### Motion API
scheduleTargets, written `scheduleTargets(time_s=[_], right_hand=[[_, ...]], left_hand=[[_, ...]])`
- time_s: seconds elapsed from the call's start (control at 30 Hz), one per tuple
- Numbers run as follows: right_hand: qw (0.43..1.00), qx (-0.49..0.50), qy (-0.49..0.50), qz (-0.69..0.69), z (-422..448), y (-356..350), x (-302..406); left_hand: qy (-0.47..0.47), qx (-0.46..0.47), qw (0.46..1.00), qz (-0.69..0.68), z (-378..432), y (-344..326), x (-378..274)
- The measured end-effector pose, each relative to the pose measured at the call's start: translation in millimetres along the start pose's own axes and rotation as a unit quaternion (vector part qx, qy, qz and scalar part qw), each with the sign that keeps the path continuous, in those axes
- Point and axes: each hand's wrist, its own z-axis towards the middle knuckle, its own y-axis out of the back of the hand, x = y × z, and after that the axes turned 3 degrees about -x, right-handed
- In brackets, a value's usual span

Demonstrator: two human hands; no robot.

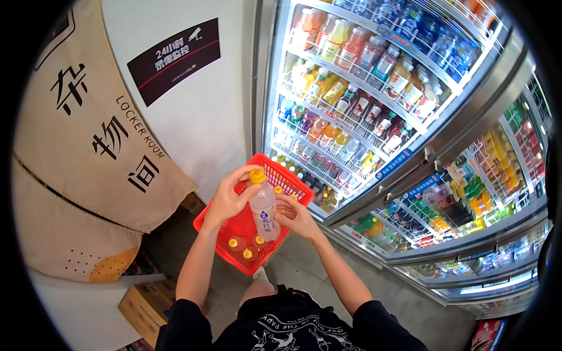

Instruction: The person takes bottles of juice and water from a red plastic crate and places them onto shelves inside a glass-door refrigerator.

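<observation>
A clear plastic bottle (264, 210) with a yellow cap and a printed label is held tilted above a red plastic shopping basket (209, 216). My left hand (235, 193) grips it near the neck, thumb and fingers just under the cap. On the other side, my right hand (296, 215) has its fingers against the bottle's middle; its palm is partly hidden. Inside the basket stand several yellow-capped bottles (247, 254) at the near end, and more yellow caps (278, 190) show near the far right wall, partly behind my right hand.
A glass-door drinks refrigerator (351, 109) full of bottles stands ahead and right, with more refrigerators (461, 193) beyond it. A beige fabric curtain (79, 153) hangs at the left. Cardboard boxes (147, 307) lie at the lower left. Grey tiled floor (303, 263) shows below.
</observation>
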Motion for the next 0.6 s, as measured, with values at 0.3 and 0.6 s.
scheduleTargets(time_s=[0.3,0.6], right_hand=[[0.985,-0.056,-0.093,0.131,-78.6,26.0,78.0],[0.936,-0.268,-0.021,0.227,-161.6,105.3,117.0]], left_hand=[[0.03,0.023,0.983,-0.181,17.7,-124.9,-26.5],[0.289,0.241,0.885,-0.274,-61.5,-243.5,-3.3]])
